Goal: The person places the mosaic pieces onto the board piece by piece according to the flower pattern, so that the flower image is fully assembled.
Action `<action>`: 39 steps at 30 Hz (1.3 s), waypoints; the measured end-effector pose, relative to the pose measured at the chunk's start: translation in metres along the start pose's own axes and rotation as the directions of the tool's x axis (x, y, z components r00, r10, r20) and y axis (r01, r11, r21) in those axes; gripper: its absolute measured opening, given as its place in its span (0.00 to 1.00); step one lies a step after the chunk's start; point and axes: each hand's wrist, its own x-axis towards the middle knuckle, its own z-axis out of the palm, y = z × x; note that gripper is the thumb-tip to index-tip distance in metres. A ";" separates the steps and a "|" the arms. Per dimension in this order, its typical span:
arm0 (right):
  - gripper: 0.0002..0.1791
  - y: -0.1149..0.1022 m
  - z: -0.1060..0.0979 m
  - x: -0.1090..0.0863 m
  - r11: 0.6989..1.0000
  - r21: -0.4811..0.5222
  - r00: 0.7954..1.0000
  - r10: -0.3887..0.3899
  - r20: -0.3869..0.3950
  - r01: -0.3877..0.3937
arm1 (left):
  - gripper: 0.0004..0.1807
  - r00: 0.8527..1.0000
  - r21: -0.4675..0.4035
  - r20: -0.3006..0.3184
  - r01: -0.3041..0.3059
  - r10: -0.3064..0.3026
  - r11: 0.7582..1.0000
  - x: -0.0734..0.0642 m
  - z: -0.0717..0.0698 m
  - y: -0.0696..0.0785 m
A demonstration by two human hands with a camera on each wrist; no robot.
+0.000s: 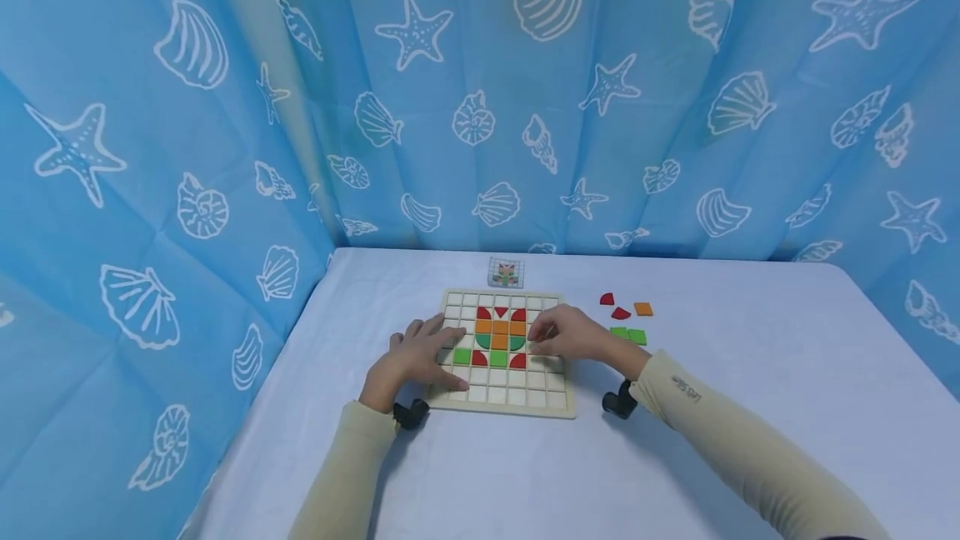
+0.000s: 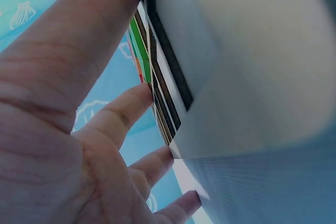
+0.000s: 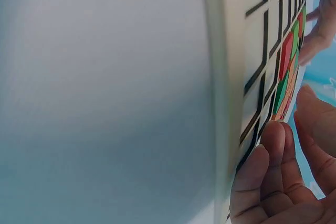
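A square board (image 1: 497, 395) with a cream grid lies on the white table. Red, orange and green tiles form a pattern in its middle, with an orange square (image 1: 500, 341) at the centre and a light green square (image 1: 462, 356) to the left. My left hand (image 1: 420, 354) rests at the board's left side, fingers spread and thumb over the lower left cells. My right hand (image 1: 567, 332) is over the right side, fingers bent and fingertips close to the pattern's right edge. I cannot tell whether its fingertips hold a tile.
A small pattern card (image 1: 506, 272) lies behind the board. Loose tiles lie to the right: red quarter-round pieces (image 1: 621, 313), an orange square (image 1: 643, 308) and green squares (image 1: 637, 337). A blue curtain (image 1: 480, 107) with shell prints hangs behind the table (image 1: 720, 340).
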 end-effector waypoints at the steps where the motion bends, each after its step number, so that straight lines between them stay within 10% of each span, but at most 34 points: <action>1: 0.05 0.002 -0.001 -0.001 1.000 0.000 1.000 0.001 -0.007 -0.001 | 0.52 1.000 0.000 0.000 -0.003 0.003 1.000 0.000 0.000 -0.001; 39: 0.23 0.097 -0.074 -0.075 0.975 0.111 0.939 0.215 -0.269 -0.191 | 0.51 1.000 0.001 -0.001 -0.010 0.010 1.000 0.000 0.001 -0.001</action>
